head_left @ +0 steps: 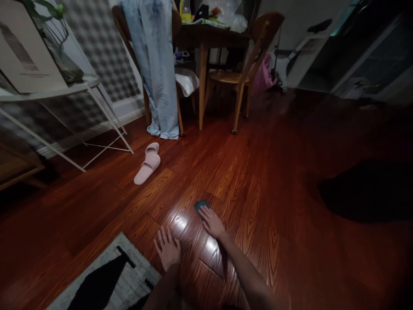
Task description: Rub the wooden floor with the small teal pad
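My left hand (168,248) rests flat on the glossy reddish-brown wood floor (222,185), its fingers spread and nothing in it. Ahead and to the right, my right hand (212,220) presses a small dark teal cloth (201,204) against the boards. The fingers cover most of this cloth, and only its far edge shows past the fingertips. Light reflects brightly off the floor between and below the two hands.
A grey and black rug (125,254) lies at lower left. Pink slippers (148,165) are farther ahead, near a white metal side table (106,114). Jeans (155,64) hang over a chair beside a wooden table (202,82); another wooden chair (240,77) stands right. A dark shape (368,189) is at right.
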